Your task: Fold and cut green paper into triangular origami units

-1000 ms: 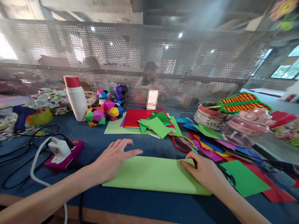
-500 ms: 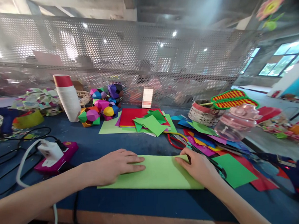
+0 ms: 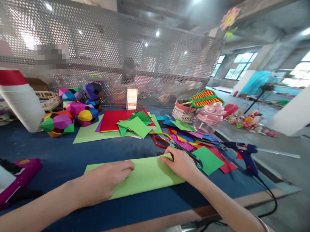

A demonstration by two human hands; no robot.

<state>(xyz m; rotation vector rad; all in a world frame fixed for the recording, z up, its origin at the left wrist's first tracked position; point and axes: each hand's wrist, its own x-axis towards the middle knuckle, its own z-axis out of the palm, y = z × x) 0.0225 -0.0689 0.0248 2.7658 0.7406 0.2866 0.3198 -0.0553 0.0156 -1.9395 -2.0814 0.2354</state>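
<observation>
A light green sheet of paper (image 3: 147, 173), folded into a long strip, lies on the blue table in front of me. My left hand (image 3: 106, 181) rests on the left part of the strip, its fingers bent and close together, pressing the paper down; its thumb is hidden. At the strip's right end, my right hand (image 3: 182, 164) pinches the upper edge between thumb and index finger. Just beyond the right hand lie a green-and-black cutter (image 3: 198, 161) and a green paper square (image 3: 208, 159).
Coloured papers (image 3: 111, 120) and green pieces (image 3: 138, 126) lie behind the strip. To the left stand stacked paper cups (image 3: 21, 102) and paper balls (image 3: 61, 122). A glue gun (image 3: 247, 156), a pink bottle (image 3: 209, 118) and a basket (image 3: 183, 111) are right. A magenta power strip (image 3: 28, 178) sits left.
The view has turned right, so things appear further left. My left hand's fingers, outstretched before, are now bent and drawn together on the paper. My right hand keeps its pinch on the strip.
</observation>
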